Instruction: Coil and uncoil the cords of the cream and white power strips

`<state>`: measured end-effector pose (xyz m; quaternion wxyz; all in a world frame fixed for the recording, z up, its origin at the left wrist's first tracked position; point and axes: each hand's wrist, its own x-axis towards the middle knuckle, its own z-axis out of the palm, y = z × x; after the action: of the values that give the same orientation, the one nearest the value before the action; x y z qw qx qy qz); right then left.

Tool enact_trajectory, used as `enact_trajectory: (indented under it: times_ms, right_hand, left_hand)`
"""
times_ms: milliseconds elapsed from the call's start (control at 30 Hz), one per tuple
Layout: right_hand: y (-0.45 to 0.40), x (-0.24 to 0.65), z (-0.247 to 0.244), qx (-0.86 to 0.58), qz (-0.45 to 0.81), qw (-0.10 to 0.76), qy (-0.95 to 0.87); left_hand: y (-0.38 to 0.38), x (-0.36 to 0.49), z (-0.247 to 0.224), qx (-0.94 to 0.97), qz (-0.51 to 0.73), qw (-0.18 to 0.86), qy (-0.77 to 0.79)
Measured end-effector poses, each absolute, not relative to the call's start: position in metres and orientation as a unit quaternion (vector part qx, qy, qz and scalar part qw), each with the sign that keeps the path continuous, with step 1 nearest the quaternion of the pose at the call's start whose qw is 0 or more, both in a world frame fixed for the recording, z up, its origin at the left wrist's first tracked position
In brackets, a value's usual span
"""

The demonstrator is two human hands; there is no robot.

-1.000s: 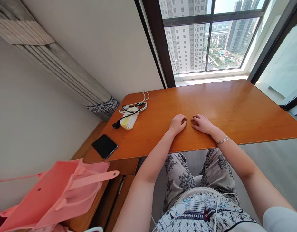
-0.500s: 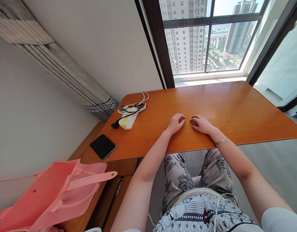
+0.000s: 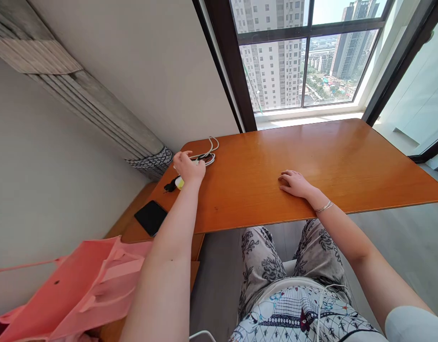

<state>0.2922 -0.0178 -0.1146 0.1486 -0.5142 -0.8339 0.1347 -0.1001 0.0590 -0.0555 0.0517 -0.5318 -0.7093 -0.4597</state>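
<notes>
My left hand (image 3: 189, 168) is over the white power strip (image 3: 179, 182) at the far left of the wooden table (image 3: 247, 190). Its fingers are apart and curved downward, and the hand hides most of the strip; whether it touches the strip I cannot tell. White cable loops (image 3: 212, 145) stick out beyond the fingers, and a black plug (image 3: 170, 186) lies just left of the wrist. My right hand (image 3: 293, 183) rests palm down on the tabletop with loosely bent fingers, holding nothing. A black tablet or phone (image 3: 150, 217) lies near the table's left corner, partly behind my left forearm.
An open pink bag (image 3: 87, 280) stands at the lower left, beside the table. A grey curtain (image 3: 108, 118) hangs along the left wall. Behind the table is a window (image 3: 304, 71) with dark frames. A white cable (image 3: 203, 334) shows at the bottom edge.
My left hand has moved from the table's middle leftward and away from me, onto the power strip and cables. The forearm now covers part of the black device and bag. My right hand stays put.
</notes>
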Motion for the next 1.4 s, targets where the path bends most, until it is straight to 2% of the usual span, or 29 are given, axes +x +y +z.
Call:
enact_trajectory:
  times_ms: [267, 600, 733, 833, 1133, 1400]
  right_hand:
    - [-0.020, 0.290, -0.112, -0.520, 0.132, 0.143, -0.832]
    - [-0.019, 0.292, -0.114, -0.511, 0.134, 0.151, -0.835]
    - [-0.018, 0.292, -0.115, -0.509, 0.140, 0.156, -0.835]
    - [-0.018, 0.292, -0.115, -0.510, 0.142, 0.155, -0.834]
    - [-0.014, 0.293, -0.119, -0.509, 0.140, 0.163, -0.833]
    - [-0.014, 0.294, -0.117, -0.514, 0.141, 0.165, -0.830]
  left_hand:
    - [0.031, -0.133, -0.059, -0.497, -0.301, 0.053, -0.812]
    - [0.035, -0.141, -0.054, -0.469, -0.160, -0.052, -0.867]
    - [0.034, -0.142, -0.053, -0.490, -0.089, -0.061, -0.865]
    - [0.035, -0.146, -0.057, -0.495, -0.095, -0.051, -0.862]
    - [0.044, -0.152, -0.080, -0.492, -0.222, -0.010, -0.842]
    - [0.041, -0.126, -0.084, -0.537, -0.271, 0.003, -0.799]
